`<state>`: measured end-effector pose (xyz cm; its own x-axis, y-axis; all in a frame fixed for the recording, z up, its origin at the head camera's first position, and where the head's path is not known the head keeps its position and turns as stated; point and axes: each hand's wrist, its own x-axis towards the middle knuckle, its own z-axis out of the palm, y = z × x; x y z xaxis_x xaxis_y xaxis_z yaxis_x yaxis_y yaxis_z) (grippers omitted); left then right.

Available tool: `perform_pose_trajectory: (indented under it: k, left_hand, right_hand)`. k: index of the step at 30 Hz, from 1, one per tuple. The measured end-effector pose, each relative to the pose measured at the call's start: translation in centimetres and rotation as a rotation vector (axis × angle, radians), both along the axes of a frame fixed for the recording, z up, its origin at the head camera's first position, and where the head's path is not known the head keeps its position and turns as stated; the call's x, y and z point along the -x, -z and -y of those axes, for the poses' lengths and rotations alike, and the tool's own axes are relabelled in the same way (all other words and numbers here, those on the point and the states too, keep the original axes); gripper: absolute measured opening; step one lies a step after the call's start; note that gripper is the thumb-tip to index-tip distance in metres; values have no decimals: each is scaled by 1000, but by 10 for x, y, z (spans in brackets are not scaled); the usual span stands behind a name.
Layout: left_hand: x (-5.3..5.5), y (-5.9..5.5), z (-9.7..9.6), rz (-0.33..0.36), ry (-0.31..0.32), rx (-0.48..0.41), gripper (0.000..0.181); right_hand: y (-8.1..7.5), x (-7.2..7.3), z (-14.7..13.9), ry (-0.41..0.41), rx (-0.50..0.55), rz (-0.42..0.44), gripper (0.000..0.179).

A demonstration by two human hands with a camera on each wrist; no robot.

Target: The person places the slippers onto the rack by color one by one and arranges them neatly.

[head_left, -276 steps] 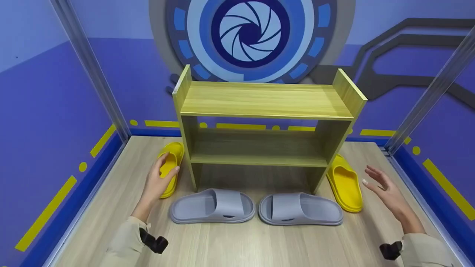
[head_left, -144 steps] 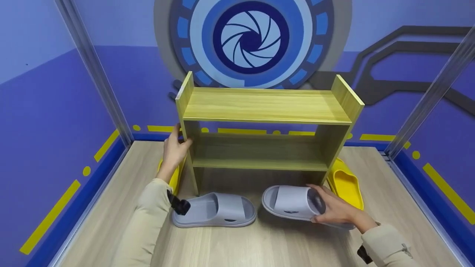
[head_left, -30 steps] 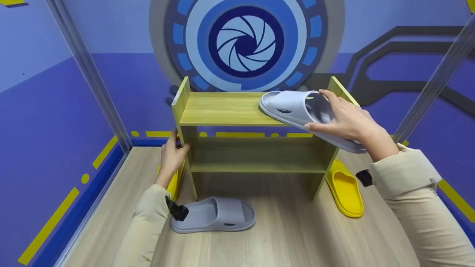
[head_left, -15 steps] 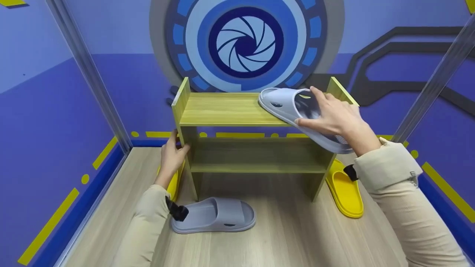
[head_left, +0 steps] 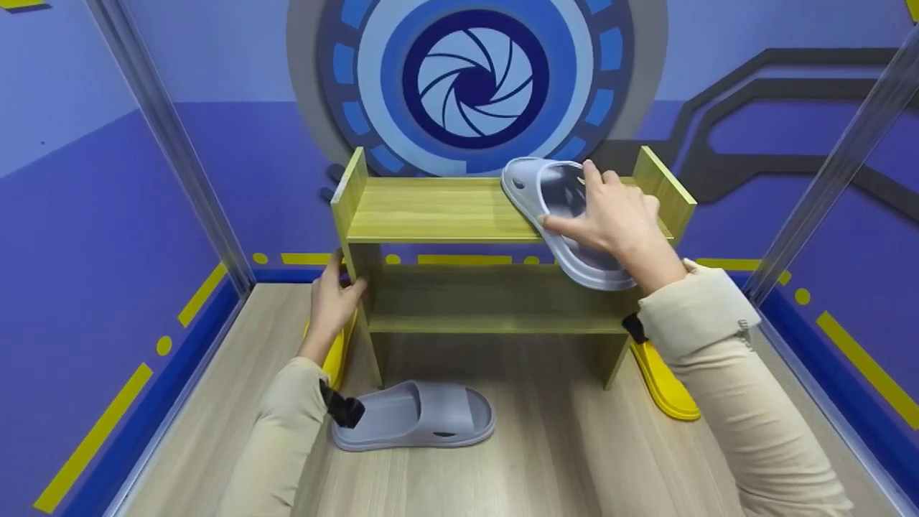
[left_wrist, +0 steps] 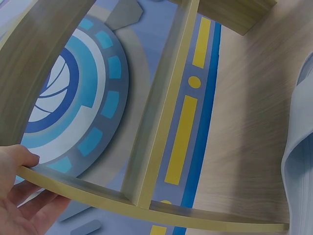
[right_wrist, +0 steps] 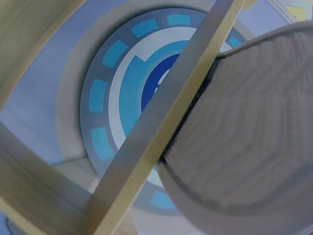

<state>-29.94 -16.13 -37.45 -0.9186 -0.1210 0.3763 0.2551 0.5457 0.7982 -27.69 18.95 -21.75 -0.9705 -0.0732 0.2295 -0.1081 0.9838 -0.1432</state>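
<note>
My right hand [head_left: 621,219] grips a grey slide slipper [head_left: 523,188] across its open middle, thumb on the near edge and fingers on the far edge. The slipper slants over the right half of the wooden shoe rack's [head_left: 431,208] top shelf, toe toward the back, heel out past the front edge. In the right wrist view its ribbed sole [right_wrist: 244,117] lies against the shelf board. My left hand [head_left: 334,305] holds the rack's left side panel, thumb on the front edge and fingers behind, as the left wrist view also shows. Another grey slipper [head_left: 449,413] lies on the floor in front.
One yellow slipper [head_left: 337,359] stands left of the rack, partly behind my left hand. A second yellow slipper [head_left: 664,388] is at the right, half covered by my right sleeve. Blue printed walls [head_left: 237,158] close in the back and both sides.
Over the last second my right hand has moved left and turned the slipper so its toe points more toward the back. Earlier it lifted this slipper from the floor. My left hand stays on the rack.
</note>
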Motion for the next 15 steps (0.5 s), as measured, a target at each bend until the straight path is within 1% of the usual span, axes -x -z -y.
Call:
perform_pose_trajectory:
  k: [5,10,15]
  left_hand:
    - [0,-2,0,12,10,-13,53]
    - [-1,-3,0,7,-3,-5,52]
    - [-1,-4,0,20,-7,1,53]
  right_hand:
    - [3,9,7,39,20,-26,103]
    - [4,15,11,67,36,-46,102]
    - [4,21,15,101,45,-46,103]
